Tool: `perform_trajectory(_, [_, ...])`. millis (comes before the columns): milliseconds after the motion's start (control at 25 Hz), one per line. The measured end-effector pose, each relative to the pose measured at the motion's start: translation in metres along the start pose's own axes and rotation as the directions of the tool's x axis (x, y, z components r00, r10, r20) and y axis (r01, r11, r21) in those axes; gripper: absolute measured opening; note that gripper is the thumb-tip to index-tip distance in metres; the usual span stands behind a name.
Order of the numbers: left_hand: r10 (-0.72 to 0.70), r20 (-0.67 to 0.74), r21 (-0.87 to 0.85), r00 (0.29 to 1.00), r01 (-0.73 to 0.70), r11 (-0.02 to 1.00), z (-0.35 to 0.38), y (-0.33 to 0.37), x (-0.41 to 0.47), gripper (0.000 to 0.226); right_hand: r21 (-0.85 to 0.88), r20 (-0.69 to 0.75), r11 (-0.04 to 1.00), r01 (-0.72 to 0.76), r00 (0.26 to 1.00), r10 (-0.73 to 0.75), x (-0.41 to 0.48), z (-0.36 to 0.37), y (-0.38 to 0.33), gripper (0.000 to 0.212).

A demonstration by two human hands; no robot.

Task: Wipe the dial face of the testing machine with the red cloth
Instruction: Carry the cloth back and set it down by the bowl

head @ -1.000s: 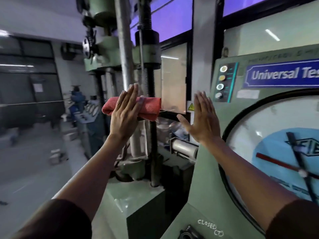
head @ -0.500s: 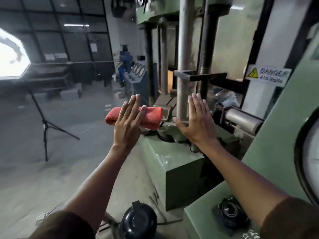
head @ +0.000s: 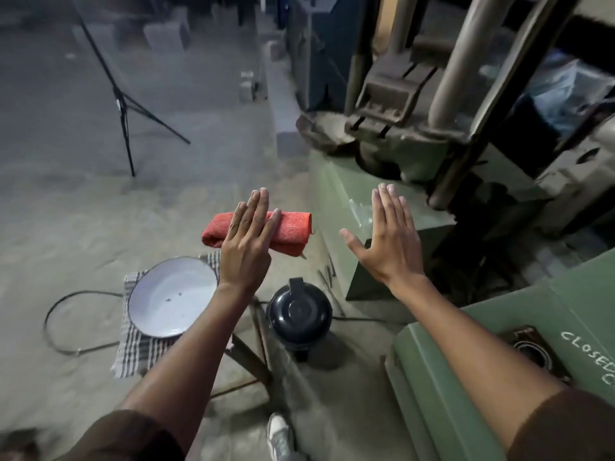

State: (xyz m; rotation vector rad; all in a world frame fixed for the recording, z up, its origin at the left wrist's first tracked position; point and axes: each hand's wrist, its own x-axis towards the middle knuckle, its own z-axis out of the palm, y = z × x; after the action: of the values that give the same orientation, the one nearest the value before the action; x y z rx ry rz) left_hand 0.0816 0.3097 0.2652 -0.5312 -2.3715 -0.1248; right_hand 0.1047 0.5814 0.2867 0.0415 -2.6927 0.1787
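The folded red cloth (head: 293,229) is in my left hand (head: 248,247), pressed against the palm with the fingers stretched out flat over it. My right hand (head: 389,247) is held up beside it, empty, fingers straight and thumb spread. Both hands hover over the floor in front of the green testing machine. Its dial cabinet (head: 466,361) shows only as a lower corner at the bottom right, with chalk writing. The dial face itself is out of view.
On the floor below my hands a white bowl (head: 169,297) rests on a striped cloth (head: 133,351), next to a black jug (head: 299,314) and a looped cable (head: 50,314). The machine's green base (head: 339,194) and steel columns stand ahead on the right. A tripod (head: 123,108) stands at the left.
The view has tilted steeply down from the dial and columns to the floor. Both hands keep the same raised, flat pose, the cloth still in the left hand.
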Motion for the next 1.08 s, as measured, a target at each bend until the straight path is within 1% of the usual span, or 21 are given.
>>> perform_trajectory(160, [-0.034,0.187,-0.008,0.982,0.037,0.999,0.048,-0.02,-0.055,0.08,0.019,0.12,1.0,0.015,0.993,-0.017,-0.02,0.07,-0.016,0.099])
perform_trajectory(200, [-0.043,0.225,-0.015,0.973,0.048,0.999,0.058,-0.024,-0.066,0.079,0.021,0.152,1.0,0.014,0.988,-0.017,-0.024,0.085,-0.019,0.099])
perform_trajectory(280, [-0.05,0.277,-0.03,0.959,0.061,0.998,0.077,-0.031,-0.085,0.069,0.022,0.222,1.0,0.006,0.975,-0.011,-0.031,0.114,-0.026,0.099])
perform_trajectory(360, [-0.049,0.316,-0.065,0.948,0.073,0.995,0.096,-0.038,-0.099,0.064,0.02,0.267,1.0,0.002,0.964,-0.007,-0.035,0.138,-0.033,0.1])
perform_trajectory(640, [-0.051,0.431,-0.133,0.901,0.119,0.984,0.156,-0.053,-0.141,0.061,0.026,0.356,0.999,-0.025,0.934,0.014,-0.044,0.212,-0.045,0.099])
perform_trajectory(920, [-0.087,0.506,-0.123,0.858,0.172,0.977,0.198,-0.051,-0.162,0.071,0.001,0.465,1.0,-0.024,0.885,0.021,-0.058,0.258,-0.03,0.1])
perform_trajectory(1080, [-0.091,0.559,-0.107,0.824,0.181,0.978,0.216,-0.052,-0.178,0.071,0.008,0.516,0.999,-0.033,0.857,0.024,-0.057,0.287,-0.026,0.102])
